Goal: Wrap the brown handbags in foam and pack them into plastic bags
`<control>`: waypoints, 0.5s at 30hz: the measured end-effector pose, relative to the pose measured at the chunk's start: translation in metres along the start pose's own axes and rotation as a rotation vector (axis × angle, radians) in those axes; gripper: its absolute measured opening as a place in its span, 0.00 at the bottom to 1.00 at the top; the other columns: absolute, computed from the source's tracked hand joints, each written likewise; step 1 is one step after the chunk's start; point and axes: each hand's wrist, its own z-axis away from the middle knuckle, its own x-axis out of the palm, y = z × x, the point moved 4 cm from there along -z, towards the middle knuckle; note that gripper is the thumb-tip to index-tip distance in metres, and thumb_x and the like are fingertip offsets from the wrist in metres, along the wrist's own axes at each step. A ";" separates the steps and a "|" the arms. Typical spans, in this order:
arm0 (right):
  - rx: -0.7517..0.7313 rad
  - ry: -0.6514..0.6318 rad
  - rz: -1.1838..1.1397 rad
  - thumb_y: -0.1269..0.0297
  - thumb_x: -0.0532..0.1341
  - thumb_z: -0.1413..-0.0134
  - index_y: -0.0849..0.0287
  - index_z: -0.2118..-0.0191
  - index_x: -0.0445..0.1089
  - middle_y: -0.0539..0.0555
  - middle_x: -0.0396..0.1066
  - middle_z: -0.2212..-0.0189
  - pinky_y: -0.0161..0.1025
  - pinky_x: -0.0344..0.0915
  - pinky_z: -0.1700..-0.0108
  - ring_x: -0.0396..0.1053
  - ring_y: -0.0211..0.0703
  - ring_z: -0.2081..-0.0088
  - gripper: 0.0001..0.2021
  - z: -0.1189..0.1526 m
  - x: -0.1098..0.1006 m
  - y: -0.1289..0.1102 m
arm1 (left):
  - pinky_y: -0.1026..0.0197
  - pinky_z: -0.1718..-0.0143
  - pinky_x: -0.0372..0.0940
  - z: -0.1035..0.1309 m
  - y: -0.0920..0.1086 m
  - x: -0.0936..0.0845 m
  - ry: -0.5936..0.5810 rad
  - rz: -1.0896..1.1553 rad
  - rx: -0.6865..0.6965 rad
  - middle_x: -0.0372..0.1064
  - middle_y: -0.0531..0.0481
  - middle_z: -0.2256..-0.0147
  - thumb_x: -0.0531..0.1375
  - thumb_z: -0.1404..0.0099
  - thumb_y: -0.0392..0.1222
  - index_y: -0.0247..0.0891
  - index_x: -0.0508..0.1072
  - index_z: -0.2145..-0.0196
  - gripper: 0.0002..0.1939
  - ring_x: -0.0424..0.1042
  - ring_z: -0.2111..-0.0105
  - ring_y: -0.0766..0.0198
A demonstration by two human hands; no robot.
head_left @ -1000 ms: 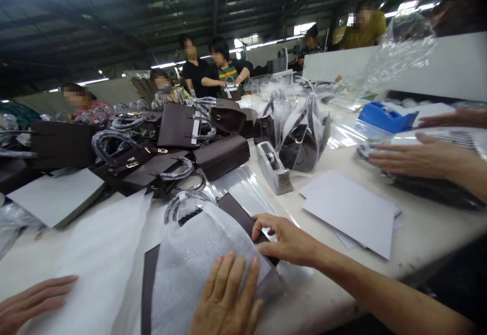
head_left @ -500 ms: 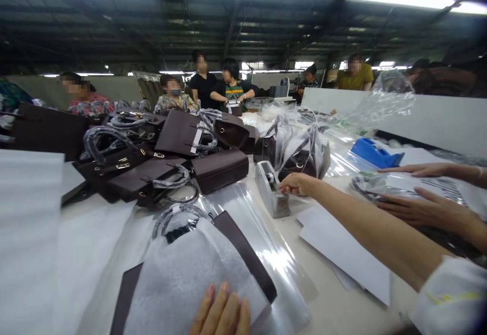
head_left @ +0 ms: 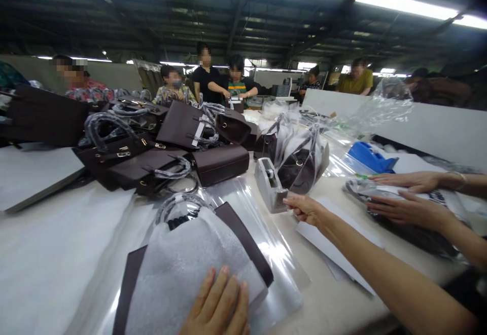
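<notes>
My left hand [head_left: 220, 302] lies with its fingers stretched out on a sheet of white wrapping paper [head_left: 190, 259]. Under that paper is a dark brown handbag [head_left: 243, 241], its corners showing on both sides and its handles [head_left: 182, 207] wrapped in clear film. My right hand [head_left: 304, 209] reaches in from the right, thumb and finger pinched at the cutting end of a grey tape dispenser [head_left: 270, 188]. It appears to grip the tape end there, though the strip itself is barely visible. Clear plastic sheeting [head_left: 279, 254] lies beneath the handbag.
Dark handbags [head_left: 220, 164] are piled behind, and bagged ones [head_left: 300, 165] stand past the dispenser. White paper stacks [head_left: 57, 264] lie left, and white sheets [head_left: 327, 244] right. A co-worker's hands [head_left: 407, 208] press a plastic-wrapped bag near a blue dispenser [head_left: 371, 157]. Several people stand behind.
My right hand has moved slightly down and toward me, from the dispenser's side to its cutting end. The raised white sheet at left has dropped lower. My left hand stays on the paper.
</notes>
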 end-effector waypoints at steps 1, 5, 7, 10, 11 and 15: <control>-0.024 0.027 -0.003 0.66 0.58 0.47 0.63 0.75 0.58 0.43 0.58 0.82 0.25 0.39 0.87 0.46 0.23 0.87 0.11 -0.003 0.002 0.005 | 0.56 0.41 0.51 0.000 0.001 0.002 -0.014 0.009 -0.009 0.70 0.51 0.61 0.50 0.36 0.40 0.40 0.72 0.60 0.12 0.67 0.54 0.61; -0.136 0.098 -0.010 0.62 0.62 0.53 0.62 0.78 0.58 0.43 0.57 0.84 0.28 0.38 0.86 0.45 0.25 0.87 0.13 0.004 0.004 0.010 | 0.54 0.44 0.56 0.001 0.003 0.000 0.049 0.022 -0.034 0.69 0.48 0.61 0.50 0.37 0.40 0.37 0.72 0.60 0.13 0.65 0.52 0.58; -0.194 0.081 -0.027 0.58 0.64 0.57 0.62 0.77 0.59 0.44 0.57 0.84 0.29 0.38 0.85 0.44 0.25 0.86 0.15 0.028 0.006 0.006 | 0.52 0.47 0.60 0.000 0.004 -0.003 0.037 0.023 -0.022 0.68 0.47 0.61 0.49 0.36 0.40 0.36 0.71 0.59 0.14 0.65 0.52 0.56; -0.190 -0.132 -0.059 0.55 0.65 0.60 0.62 0.75 0.62 0.44 0.59 0.83 0.30 0.37 0.85 0.45 0.25 0.86 0.16 0.084 0.026 0.002 | 0.49 0.51 0.65 -0.004 0.005 -0.007 -0.111 0.036 -0.006 0.68 0.46 0.60 0.52 0.37 0.38 0.35 0.70 0.56 0.13 0.64 0.51 0.53; -0.147 -0.273 -0.078 0.55 0.65 0.60 0.62 0.74 0.63 0.44 0.60 0.82 0.30 0.36 0.84 0.44 0.24 0.87 0.15 0.105 0.039 0.003 | 0.48 0.51 0.65 -0.004 0.005 -0.008 -0.146 0.039 -0.002 0.68 0.46 0.60 0.53 0.38 0.37 0.35 0.69 0.56 0.13 0.64 0.50 0.52; -0.002 -0.548 -0.088 0.59 0.63 0.58 0.62 0.74 0.64 0.44 0.62 0.84 0.30 0.35 0.85 0.43 0.24 0.88 0.11 0.166 0.088 0.011 | 0.45 0.52 0.66 -0.004 0.006 -0.014 -0.072 0.045 0.028 0.69 0.44 0.62 0.56 0.40 0.36 0.31 0.70 0.60 0.11 0.65 0.51 0.49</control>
